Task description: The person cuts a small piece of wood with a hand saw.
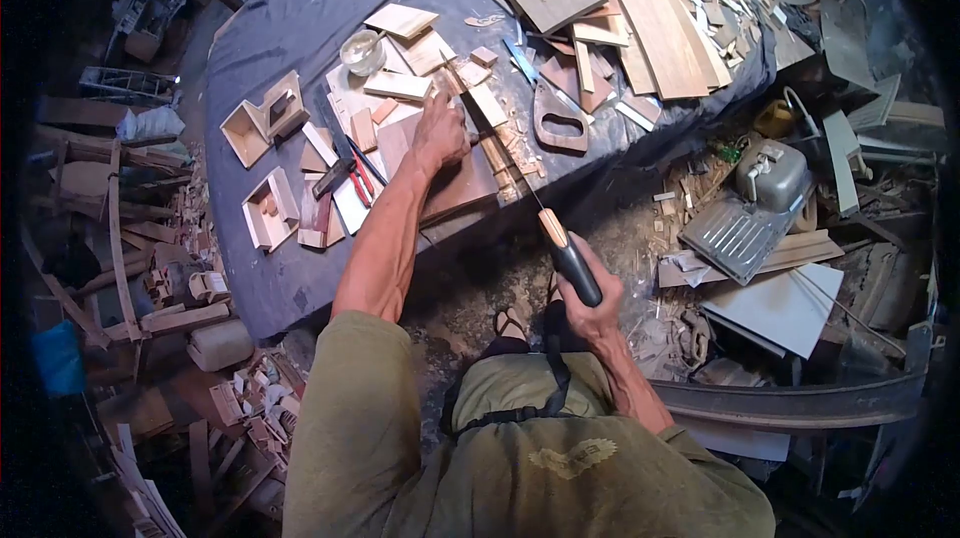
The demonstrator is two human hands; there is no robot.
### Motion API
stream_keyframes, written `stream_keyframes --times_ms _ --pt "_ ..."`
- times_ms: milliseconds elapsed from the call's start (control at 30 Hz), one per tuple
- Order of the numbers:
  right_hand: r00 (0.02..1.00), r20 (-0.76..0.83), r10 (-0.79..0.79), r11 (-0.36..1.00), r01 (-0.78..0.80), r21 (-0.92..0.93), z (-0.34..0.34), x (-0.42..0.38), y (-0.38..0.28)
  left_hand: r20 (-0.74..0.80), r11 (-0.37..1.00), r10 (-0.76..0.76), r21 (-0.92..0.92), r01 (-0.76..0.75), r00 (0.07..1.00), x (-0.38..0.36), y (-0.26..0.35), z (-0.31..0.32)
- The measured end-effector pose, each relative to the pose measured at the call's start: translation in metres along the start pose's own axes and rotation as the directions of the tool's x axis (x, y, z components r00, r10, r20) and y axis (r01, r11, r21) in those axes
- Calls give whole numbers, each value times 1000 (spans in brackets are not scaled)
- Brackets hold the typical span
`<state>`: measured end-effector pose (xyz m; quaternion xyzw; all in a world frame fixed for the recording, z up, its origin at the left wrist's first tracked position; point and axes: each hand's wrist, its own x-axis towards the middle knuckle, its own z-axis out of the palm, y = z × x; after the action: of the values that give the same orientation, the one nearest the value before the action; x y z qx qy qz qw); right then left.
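Observation:
My right hand point(592, 303) is wrapped around the black and light-wood handle point(572, 263) of a handsaw. Its thin blade point(493, 123) stretches away from me over the table, beside a narrow wood strip point(505, 160). Left of the blade, my left hand point(443, 133) presses down with bent fingers on a piece of wood point(420, 163) lying flat; the fingertips are partly hidden. A pale wood block point(398, 86) lies just beyond those fingers. Near it stands a glass jar point(362, 53).
Pliers with red handles point(360, 183), a hammer point(335, 178) and small wooden boxes point(270, 208) lie at the left. A second handsaw point(560, 123) and stacked boards point(655, 18) are at the right. A metal sink point(750, 213) and scrap crowd the floor.

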<state>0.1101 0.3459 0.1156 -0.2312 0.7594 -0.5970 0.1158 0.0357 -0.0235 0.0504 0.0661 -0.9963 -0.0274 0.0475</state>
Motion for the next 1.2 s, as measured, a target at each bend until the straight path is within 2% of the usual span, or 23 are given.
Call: stream_keyframes --times_ms 67,100,200,233,300,400,500,567,600,667,700,733,900,1000,1067,1100,1200 --pt "999 22 39 998 -40 45 2 -1 7 -48 1000 2 -17 -3 999 2 -5 9" --pt "995 35 88 996 -88 -11 -5 -17 23 -70 1000 5 -27 -7 998 1 -6 14" --pt "998 8 -58 991 58 -121 -24 -56 41 -22 999 -32 -14 31 999 -4 7 -11" --pt "998 19 -56 994 57 -95 -31 -62 41 -46 1000 -27 -17 27 999 -5 6 -9" --pt "999 2 -33 996 33 -81 -34 -60 32 -91 1000 -14 -23 12 996 -4 4 -5" --pt "999 -17 -50 995 48 -87 -25 -37 17 -15 999 54 -5 -54 998 0 -3 -2" --pt "998 -24 -49 999 49 -25 -3 -3 9 35 998 3 -63 -1 999 0 3 -8" --pt "996 -34 -79 997 79 -7 11 13 5 18 1000 5 -17 -5 1000 0 0 -4" --pt "999 -22 -32 999 32 13 10 11 8 12 1000 4 5 -4 1000 -2 0 -5" --pt "997 -5 77 996 -77 44 1 -6 21 -56 1000 16 24 -15 998 -8 6 -2" --pt "997 -51 -57 997 55 -52 -8 -22 33 -106 999 18 39 -14 994 -6 5 -4" --pt "999 -33 6 998 -8 -67 -20 -40 35 -109 1000 1 18 1 994 -6 3 -3" --pt "1000 -28 6 997 -8 -71 -48 -78 25 -65 1000 -5 -13 5 998 -3 4 -5" --pt "997 -38 -62 995 59 -77 -26 -33 11 -19 999 33 -7 -33 999 -2 2 -7" --pt "998 -54 -36 999 37 10 -2 0 14 -40 1000 4 -17 -5 999 -3 4 -10" --pt "999 8 39 998 -39 57 6 13 9 -45 1000 -9 -23 8 999 -5 6 -10" --pt "996 36 80 996 -81 28 13 16 17 -35 999 -22 -26 21 999 -6 6 -10"
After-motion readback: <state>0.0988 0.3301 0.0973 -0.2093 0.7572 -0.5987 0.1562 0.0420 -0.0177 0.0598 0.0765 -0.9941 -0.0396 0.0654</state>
